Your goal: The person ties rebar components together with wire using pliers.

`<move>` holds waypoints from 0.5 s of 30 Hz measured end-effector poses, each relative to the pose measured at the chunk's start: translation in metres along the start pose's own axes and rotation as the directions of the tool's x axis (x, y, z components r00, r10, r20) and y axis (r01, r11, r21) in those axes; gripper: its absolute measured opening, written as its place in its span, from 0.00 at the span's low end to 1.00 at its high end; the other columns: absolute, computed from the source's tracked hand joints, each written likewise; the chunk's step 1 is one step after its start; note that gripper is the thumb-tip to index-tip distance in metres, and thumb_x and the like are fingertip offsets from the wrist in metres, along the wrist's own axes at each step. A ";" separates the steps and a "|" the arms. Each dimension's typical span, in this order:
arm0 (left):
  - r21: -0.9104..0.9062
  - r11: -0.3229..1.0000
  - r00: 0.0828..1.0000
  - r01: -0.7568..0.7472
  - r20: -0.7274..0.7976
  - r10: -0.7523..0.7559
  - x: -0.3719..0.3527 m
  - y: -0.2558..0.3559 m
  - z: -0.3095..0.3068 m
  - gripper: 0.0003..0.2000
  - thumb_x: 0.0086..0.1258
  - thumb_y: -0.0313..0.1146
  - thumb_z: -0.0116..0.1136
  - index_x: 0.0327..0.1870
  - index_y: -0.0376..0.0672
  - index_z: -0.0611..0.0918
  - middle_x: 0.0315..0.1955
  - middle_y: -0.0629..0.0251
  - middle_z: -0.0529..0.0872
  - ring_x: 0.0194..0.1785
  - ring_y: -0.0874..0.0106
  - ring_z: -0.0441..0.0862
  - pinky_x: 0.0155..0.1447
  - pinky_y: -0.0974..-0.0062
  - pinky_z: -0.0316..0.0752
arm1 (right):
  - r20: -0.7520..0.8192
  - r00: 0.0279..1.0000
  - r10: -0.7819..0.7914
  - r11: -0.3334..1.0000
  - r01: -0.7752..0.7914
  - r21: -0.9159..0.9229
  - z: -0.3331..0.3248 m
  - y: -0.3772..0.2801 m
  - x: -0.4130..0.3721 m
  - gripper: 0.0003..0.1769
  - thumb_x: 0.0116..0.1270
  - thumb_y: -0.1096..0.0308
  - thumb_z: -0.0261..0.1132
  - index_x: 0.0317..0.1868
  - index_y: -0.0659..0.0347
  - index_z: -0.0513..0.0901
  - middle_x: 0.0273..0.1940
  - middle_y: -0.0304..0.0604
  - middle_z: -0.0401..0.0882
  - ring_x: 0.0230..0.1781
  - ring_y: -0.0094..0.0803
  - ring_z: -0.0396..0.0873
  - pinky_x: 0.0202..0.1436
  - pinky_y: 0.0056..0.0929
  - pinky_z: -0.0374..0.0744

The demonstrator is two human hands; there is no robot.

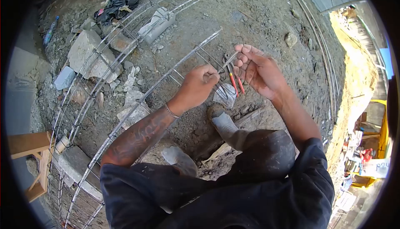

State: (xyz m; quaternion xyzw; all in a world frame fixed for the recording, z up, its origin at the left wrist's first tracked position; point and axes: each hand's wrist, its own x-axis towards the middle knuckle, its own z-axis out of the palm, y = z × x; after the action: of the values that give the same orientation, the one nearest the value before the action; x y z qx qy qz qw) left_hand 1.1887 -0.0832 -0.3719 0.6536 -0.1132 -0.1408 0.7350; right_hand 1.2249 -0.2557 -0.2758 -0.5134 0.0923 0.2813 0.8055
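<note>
My left hand [198, 85] is closed, its thumb and fingers pinching one end of a thin grey wire [228, 63]. The far end sits between the thumb and forefinger of my right hand [262, 68], whose other fingers are curled loosely with the palm partly showing. Just below the wire, a pair of pincers with red and yellow handles [232, 80] lies on the ground. Beside them is a whitish bag [225, 96] with dark wire loops across it. A steel rebar bar [171, 72] with cross ties runs close to my left hand and forearm.
More rebar framework [135, 42] stretches along the left, over a large rock [89, 52] and a concrete block [77, 166]. A black plastic bag [121, 4] lies at upper left, a wooden frame [31, 145] at lower left. Long thin bars [318, 28] curve along the right. My boot [223, 123] stands on rubble.
</note>
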 end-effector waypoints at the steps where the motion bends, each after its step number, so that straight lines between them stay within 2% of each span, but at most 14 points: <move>1: 0.460 0.841 0.950 -0.287 0.024 0.311 0.001 -0.002 0.004 0.13 0.69 0.33 0.48 0.48 0.34 0.71 0.37 0.58 0.78 0.43 0.68 0.78 0.43 0.71 0.75 | 0.009 1.000 -0.017 1.000 0.017 0.001 0.001 -0.003 -0.002 0.10 0.70 0.71 0.49 0.46 0.66 0.72 0.27 0.33 0.67 0.28 0.21 0.70 0.35 0.22 0.75; 2: 0.586 0.690 0.881 -0.425 0.095 0.463 -0.001 0.014 0.008 0.15 0.67 0.35 0.50 0.48 0.34 0.71 0.40 0.55 0.77 0.47 0.61 0.77 0.50 0.66 0.71 | 0.031 1.000 0.002 0.997 -0.005 0.073 0.002 -0.004 -0.003 0.09 0.70 0.71 0.49 0.46 0.66 0.72 0.25 0.32 0.63 0.24 0.19 0.64 0.28 0.18 0.69; 3: 0.595 0.680 0.881 -0.429 0.106 0.462 -0.004 0.025 0.012 0.15 0.67 0.35 0.50 0.48 0.34 0.71 0.40 0.55 0.77 0.47 0.61 0.77 0.50 0.66 0.71 | 0.037 0.999 -0.008 0.996 0.005 0.084 0.000 -0.004 -0.002 0.09 0.70 0.71 0.49 0.46 0.66 0.72 0.25 0.32 0.63 0.24 0.19 0.64 0.28 0.18 0.69; 5: 0.408 0.682 0.795 -0.607 0.320 0.515 -0.005 0.039 0.020 0.15 0.65 0.36 0.53 0.49 0.37 0.72 0.44 0.54 0.76 0.48 0.57 0.74 0.51 0.65 0.68 | 0.095 0.994 -0.059 0.986 0.043 0.160 -0.010 -0.001 0.005 0.09 0.70 0.71 0.49 0.46 0.66 0.71 0.24 0.30 0.60 0.21 0.17 0.58 0.23 0.16 0.62; 6: 0.512 0.622 0.805 -0.592 0.349 0.480 -0.002 0.043 0.024 0.16 0.63 0.37 0.56 0.48 0.38 0.72 0.41 0.55 0.77 0.43 0.61 0.75 0.49 0.67 0.68 | 0.106 0.991 -0.078 0.984 0.060 0.170 -0.017 0.002 0.007 0.09 0.70 0.71 0.49 0.46 0.66 0.71 0.24 0.30 0.60 0.21 0.17 0.58 0.23 0.16 0.62; 7: 0.529 0.602 0.800 -0.598 0.351 0.486 0.007 0.037 0.027 0.16 0.63 0.37 0.56 0.48 0.38 0.72 0.41 0.55 0.77 0.43 0.61 0.75 0.49 0.67 0.68 | 0.061 0.987 -0.151 0.979 0.141 0.151 -0.024 0.004 0.010 0.10 0.70 0.71 0.49 0.47 0.65 0.71 0.24 0.30 0.59 0.20 0.16 0.58 0.22 0.15 0.61; 8: 0.588 0.624 0.858 -0.514 0.343 0.383 0.015 0.026 0.031 0.15 0.64 0.37 0.55 0.46 0.37 0.71 0.37 0.57 0.77 0.40 0.64 0.76 0.46 0.67 0.69 | 0.021 0.977 -0.214 0.969 0.210 0.132 -0.030 0.007 0.013 0.11 0.70 0.70 0.49 0.49 0.65 0.71 0.24 0.30 0.59 0.20 0.15 0.57 0.21 0.15 0.60; 9: 0.644 0.641 0.908 -0.418 0.325 0.266 0.020 0.015 0.034 0.15 0.65 0.37 0.54 0.44 0.35 0.71 0.33 0.58 0.77 0.37 0.67 0.76 0.44 0.67 0.70 | 0.040 0.977 -0.211 0.968 0.203 0.145 -0.034 0.009 0.015 0.11 0.70 0.70 0.49 0.49 0.65 0.71 0.24 0.30 0.59 0.20 0.15 0.57 0.21 0.15 0.60; 10: 0.658 0.635 0.914 -0.405 0.319 0.251 0.020 0.005 0.039 0.15 0.65 0.37 0.54 0.44 0.35 0.71 0.33 0.58 0.77 0.37 0.67 0.76 0.44 0.67 0.70 | 0.018 0.956 -0.293 0.952 0.289 0.099 -0.039 0.011 0.014 0.12 0.71 0.69 0.49 0.50 0.65 0.70 0.24 0.30 0.59 0.20 0.16 0.58 0.21 0.15 0.61; 11: 0.578 0.754 0.942 -0.313 0.293 0.167 0.023 -0.001 0.046 0.13 0.66 0.36 0.53 0.43 0.35 0.70 0.28 0.60 0.76 0.34 0.68 0.77 0.41 0.68 0.70 | -0.003 0.924 -0.382 0.923 0.381 0.047 -0.046 0.009 0.013 0.13 0.71 0.67 0.49 0.51 0.64 0.70 0.23 0.30 0.60 0.20 0.16 0.58 0.21 0.16 0.61; 12: 0.485 0.847 0.957 -0.216 0.278 0.084 0.029 -0.007 0.053 0.12 0.67 0.36 0.52 0.41 0.35 0.70 0.24 0.61 0.75 0.30 0.70 0.77 0.37 0.69 0.70 | 0.007 0.920 -0.393 0.918 0.392 0.059 -0.054 0.004 0.015 0.13 0.71 0.67 0.49 0.51 0.64 0.70 0.23 0.30 0.60 0.20 0.16 0.58 0.21 0.16 0.61; 13: 0.497 0.842 0.958 -0.210 0.276 0.076 0.031 -0.013 0.062 0.12 0.67 0.36 0.52 0.41 0.35 0.70 0.24 0.61 0.75 0.30 0.70 0.77 0.37 0.69 0.70 | -0.026 0.919 -0.392 0.918 0.393 0.056 -0.062 0.004 0.016 0.14 0.71 0.66 0.48 0.52 0.65 0.70 0.23 0.30 0.60 0.20 0.17 0.59 0.22 0.17 0.63; 15: 0.275 0.962 0.991 0.002 0.126 -0.038 0.029 -0.020 0.082 0.09 0.68 0.33 0.50 0.39 0.36 0.70 0.19 0.61 0.73 0.25 0.69 0.75 0.32 0.69 0.69 | -0.037 0.930 -0.366 0.927 0.368 0.072 -0.077 0.006 0.022 0.15 0.72 0.65 0.48 0.53 0.65 0.69 0.23 0.31 0.60 0.21 0.18 0.60 0.22 0.18 0.65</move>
State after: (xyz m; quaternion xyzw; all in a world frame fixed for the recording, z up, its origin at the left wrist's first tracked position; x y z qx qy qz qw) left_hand 1.1857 -0.1718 -0.3822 0.7394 -0.1727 -0.1735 0.6272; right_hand 1.2504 -0.3137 -0.3252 -0.4933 0.0148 0.1159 0.8620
